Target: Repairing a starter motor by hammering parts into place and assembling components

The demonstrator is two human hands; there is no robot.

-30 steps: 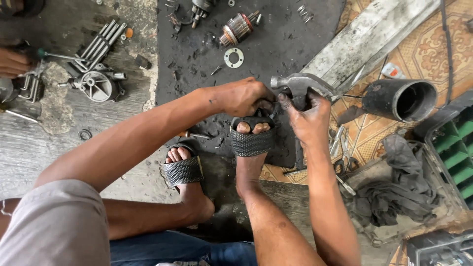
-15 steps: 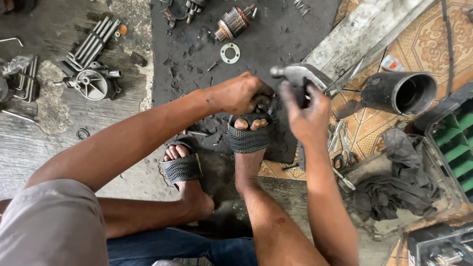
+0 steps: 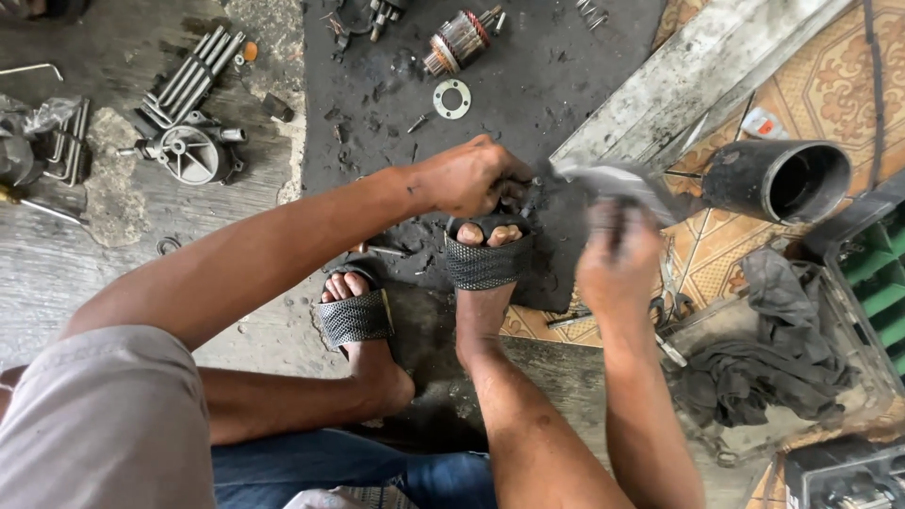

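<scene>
The person is squatting over a black rubber mat (image 3: 528, 85) on the floor, working on a small dark part (image 3: 521, 200) pinned just ahead of the toes of the right sandal (image 3: 485, 259). The left hand (image 3: 471, 177) is closing its grip around that part, fingers pressed against it to steady it. The right hand (image 3: 617, 269) is wrapping tight on the handle of a grey metal hammer-like tool (image 3: 613, 181), whose head is sitting just beside the part; the hand is blurred, so it is likely swinging. To do this well, the left fingers should be staying clear of the strike point, the foot bracing the work, and the blows landing short and square. A copper-wound armature (image 3: 459, 40), a washer (image 3: 452, 98) and a black cylindrical housing (image 3: 775, 181) are lying well apart.
</scene>
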